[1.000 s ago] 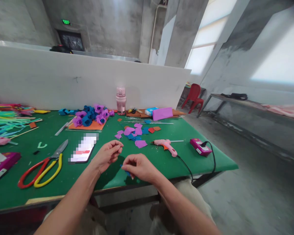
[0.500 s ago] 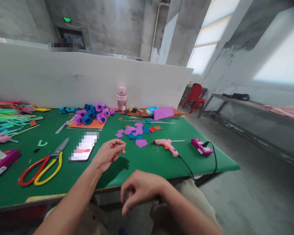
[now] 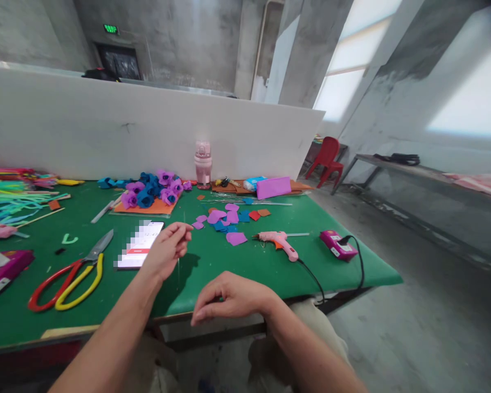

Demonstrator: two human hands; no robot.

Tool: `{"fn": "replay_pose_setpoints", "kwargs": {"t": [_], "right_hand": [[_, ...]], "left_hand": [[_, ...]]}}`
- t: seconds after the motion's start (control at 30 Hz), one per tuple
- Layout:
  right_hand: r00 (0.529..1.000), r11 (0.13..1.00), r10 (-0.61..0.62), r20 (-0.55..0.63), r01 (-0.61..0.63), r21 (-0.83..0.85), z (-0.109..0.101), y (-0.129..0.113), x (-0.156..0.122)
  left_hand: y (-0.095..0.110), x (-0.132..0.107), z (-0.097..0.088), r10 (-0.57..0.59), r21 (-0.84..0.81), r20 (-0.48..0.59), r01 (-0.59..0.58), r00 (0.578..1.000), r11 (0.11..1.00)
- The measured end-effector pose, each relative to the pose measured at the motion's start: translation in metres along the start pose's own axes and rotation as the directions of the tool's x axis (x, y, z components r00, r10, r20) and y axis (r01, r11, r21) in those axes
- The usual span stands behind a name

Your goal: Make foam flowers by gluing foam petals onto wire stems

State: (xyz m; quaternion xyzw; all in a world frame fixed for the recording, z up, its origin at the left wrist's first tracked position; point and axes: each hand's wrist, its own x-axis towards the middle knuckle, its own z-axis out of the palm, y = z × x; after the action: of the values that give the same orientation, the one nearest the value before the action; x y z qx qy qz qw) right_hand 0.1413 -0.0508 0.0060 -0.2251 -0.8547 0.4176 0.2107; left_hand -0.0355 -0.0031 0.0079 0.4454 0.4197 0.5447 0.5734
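Nearest of all, the right hand [image 3: 233,299] is hanging over the near edge, fingers curling loosely; nothing is showing in that grip, and whether anything is tucked inside I cannot tell. Just beyond it, the left hand [image 3: 169,248] is pinching what looks like a thin wire [image 3: 178,268] between thumb and fingertips, raising it nearly upright above the worktop, right of the phone [image 3: 141,245]; something so slender is probably calling for fingertips rather than a fist. Out left, the scissors [image 3: 92,261] are lying with handles facing near, presumably for an easy reach. Over to the right, the pink glue gun [image 3: 280,240] is resting with its handle turned near, its cord running over the edge. Farther back, cut coloured pieces [image 3: 236,238] are lying loose in a cluster, likely so each can be picked singly, and purple and blue flowers [image 3: 147,195] are sitting massed on an orange sheet [image 3: 155,209], apparently kept together. Under everything, the smooth green worktop [image 3: 213,259] is stretching back to a pink bottle [image 3: 203,166] and a white board [image 3: 106,125]. Beyond, a red chair [image 3: 326,155] is standing right, and bare grey walls are closing the room.
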Motion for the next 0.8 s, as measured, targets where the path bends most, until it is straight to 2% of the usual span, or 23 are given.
{"fn": "replay_pose_setpoints", "kwargs": {"t": [0.03,0.07,0.13,0.17,0.2,0.23,0.3,0.33,0.37,0.43,0.5,0.53,0.6,0.63,0.67,0.73,0.8], "right_hand": [[1.000,0.999,-0.025,-0.012,0.025,-0.029,-0.001,0.004,0.001],[0.993,0.994,-0.011,-0.121,-0.003,-0.107,-0.002,0.010,0.003],[0.927,0.935,0.062,-0.371,-0.184,-0.304,0.003,0.026,0.007],[0.902,0.886,0.115,-0.416,-0.283,-0.367,0.008,0.033,0.008],[0.901,0.848,0.153,-0.405,-0.330,-0.414,0.016,0.036,0.007],[0.922,0.833,0.140,-0.361,-0.307,-0.461,0.025,0.036,0.004],[0.990,0.866,0.002,-0.144,-0.074,-0.495,0.043,0.027,-0.004],[0.998,0.890,-0.066,0.004,0.060,-0.453,0.049,0.019,-0.007],[0.988,0.909,-0.103,0.119,0.142,-0.392,0.052,0.012,-0.007],[0.968,0.933,-0.111,0.225,0.180,-0.313,0.050,0.005,0.003],[1.000,0.914,-0.030,-0.004,0.025,-0.405,0.040,0.011,0.027],[0.990,0.881,0.010,-0.141,-0.075,-0.468,0.036,0.018,0.041],[0.934,0.798,0.108,-0.340,-0.285,-0.532,0.034,0.031,0.065],[0.930,0.779,0.129,-0.343,-0.309,-0.545,0.037,0.035,0.071],[0.950,0.780,0.105,-0.295,-0.263,-0.568,0.042,0.037,0.072],[0.994,0.823,-0.011,-0.113,-0.055,-0.565,0.055,0.031,0.057],[0.991,0.897,-0.119,0.069,0.137,-0.421,0.067,0.017,0.027]], "left_hand": [[0.002,0.002,-0.005,0.038,0.024,-0.029,-0.037,0.999,0.999],[0.004,0.004,-0.010,0.076,0.051,-0.055,-0.073,0.996,0.996],[0.005,0.006,-0.016,0.155,0.101,-0.101,-0.145,0.983,0.984],[0.004,0.007,-0.017,0.188,0.117,-0.119,-0.174,0.975,0.978],[0.004,0.008,-0.017,0.212,0.125,-0.131,-0.196,0.969,0.973],[0.004,0.009,-0.018,0.223,0.125,-0.136,-0.207,0.965,0.970],[0.004,0.010,-0.018,0.224,0.111,-0.146,-0.209,0.964,0.972],[0.005,0.010,-0.018,0.222,0.104,-0.152,-0.208,0.963,0.973],[0.007,0.009,-0.018,0.227,0.100,-0.160,-0.213,0.961,0.972],[0.012,0.008,-0.019,0.255,0.090,-0.185,-0.242,0.949,0.966],[0.017,0.005,-0.021,0.291,0.077,-0.206,-0.281,0.934,0.957],[0.019,0.003,-0.021,0.304,0.074,-0.217,-0.295,0.928,0.953],[0.022,0.000,-0.021,0.312,0.079,-0.231,-0.302,0.921,0.950],[0.022,-0.002,-0.022,0.309,0.084,-0.237,-0.298,0.921,0.951],[0.023,-0.003,-0.022,0.304,0.089,-0.237,-0.290,0.923,0.953],[0.022,-0.006,-0.024,0.282,0.107,-0.226,-0.264,0.933,0.959],[0.021,-0.008,-0.026,0.243,0.167,-0.180,-0.214,0.953,0.962]]}}
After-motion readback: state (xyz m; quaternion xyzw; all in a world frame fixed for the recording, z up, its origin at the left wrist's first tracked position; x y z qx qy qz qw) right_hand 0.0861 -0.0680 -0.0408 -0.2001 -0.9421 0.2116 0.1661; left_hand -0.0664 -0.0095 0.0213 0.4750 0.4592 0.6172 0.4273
